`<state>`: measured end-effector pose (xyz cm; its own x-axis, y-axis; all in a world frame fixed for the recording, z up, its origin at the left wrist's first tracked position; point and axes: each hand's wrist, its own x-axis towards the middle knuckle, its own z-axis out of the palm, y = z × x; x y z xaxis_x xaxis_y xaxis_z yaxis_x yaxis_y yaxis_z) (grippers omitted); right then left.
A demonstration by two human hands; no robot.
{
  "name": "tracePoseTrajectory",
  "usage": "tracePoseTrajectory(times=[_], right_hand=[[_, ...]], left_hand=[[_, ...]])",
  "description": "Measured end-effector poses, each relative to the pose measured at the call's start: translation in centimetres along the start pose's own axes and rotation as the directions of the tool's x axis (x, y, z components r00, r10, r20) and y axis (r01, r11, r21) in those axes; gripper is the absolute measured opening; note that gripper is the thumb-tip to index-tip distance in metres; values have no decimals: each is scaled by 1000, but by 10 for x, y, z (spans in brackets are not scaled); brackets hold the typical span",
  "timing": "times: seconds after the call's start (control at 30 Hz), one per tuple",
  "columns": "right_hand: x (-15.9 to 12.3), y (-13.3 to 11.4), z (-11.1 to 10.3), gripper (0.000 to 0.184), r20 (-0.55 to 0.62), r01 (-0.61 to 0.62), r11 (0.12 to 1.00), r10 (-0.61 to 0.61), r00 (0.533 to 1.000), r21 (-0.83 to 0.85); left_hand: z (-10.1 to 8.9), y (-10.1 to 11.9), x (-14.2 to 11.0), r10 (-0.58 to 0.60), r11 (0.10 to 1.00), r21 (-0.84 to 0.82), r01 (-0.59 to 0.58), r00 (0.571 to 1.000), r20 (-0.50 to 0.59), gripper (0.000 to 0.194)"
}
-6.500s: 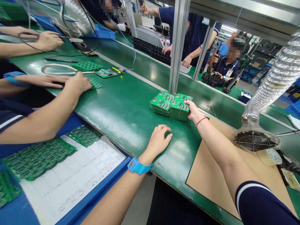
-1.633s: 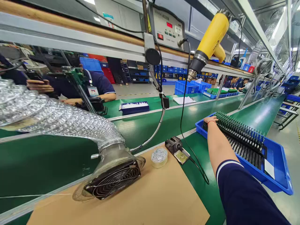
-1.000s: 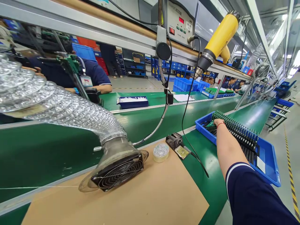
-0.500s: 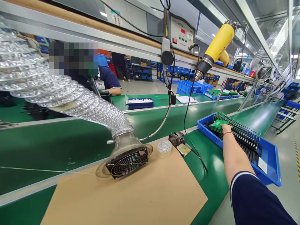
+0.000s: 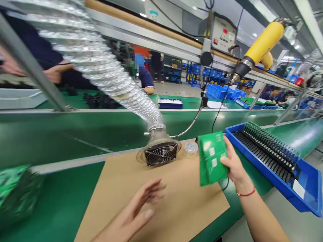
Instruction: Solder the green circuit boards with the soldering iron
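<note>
My right hand (image 5: 234,163) grips a small stack of green circuit boards (image 5: 213,158), held up above the right side of the brown cardboard sheet (image 5: 161,201). White patches show on the face of the front board. My left hand (image 5: 141,210), slightly blurred, is over the middle of the cardboard with its fingers apart and nothing in it. To the right is a blue tray (image 5: 264,171) holding a black rack (image 5: 267,154) with a row of upright green boards. Behind the held boards, the soldering iron stand is mostly hidden.
A fume duct with a black fan (image 5: 161,154) hangs over the cardboard's back edge, beside a round foil-topped tub (image 5: 191,149). More green boards (image 5: 15,191) lie at far left. A yellow hot-air gun (image 5: 259,50) hangs overhead. A co-worker's hands (image 5: 58,72) show across the bench.
My right hand has lifted the green boards from the blue tray and brought them left over the cardboard. My left hand has come into view. The camera has turned left.
</note>
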<state>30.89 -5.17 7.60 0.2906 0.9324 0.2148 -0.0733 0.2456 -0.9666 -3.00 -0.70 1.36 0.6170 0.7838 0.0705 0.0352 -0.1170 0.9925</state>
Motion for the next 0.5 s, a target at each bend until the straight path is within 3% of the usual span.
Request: tracePoseTrajectory(times=[0.07,0.13,0.2,0.27,0.37,0.5], right_hand=[[-14,30,40,106,140,19,991,0,990,-133],[-28,59,69,108,190,71,960,-19,982,-270],[-39,81,85,107,261,90,940,0,965,-330],[-47,94,92,105,347,101,941,19,938,-324],[-53,96,91,101,405,74,960,44,913,-271],[-57,88,87,97,368,49,964,52,929,-260]], left_hand=[[15,9,20,24,993,-112,-25,1000,-5,70],[30,11,36,11,983,-181,-24,997,-73,76],[42,3,41,-86,978,-205,24,951,-298,69],[51,-9,34,-96,980,-197,10,897,-432,64],[56,-23,12,-104,984,-174,36,910,-402,56],[51,-26,-7,-137,988,-109,107,934,-329,54]])
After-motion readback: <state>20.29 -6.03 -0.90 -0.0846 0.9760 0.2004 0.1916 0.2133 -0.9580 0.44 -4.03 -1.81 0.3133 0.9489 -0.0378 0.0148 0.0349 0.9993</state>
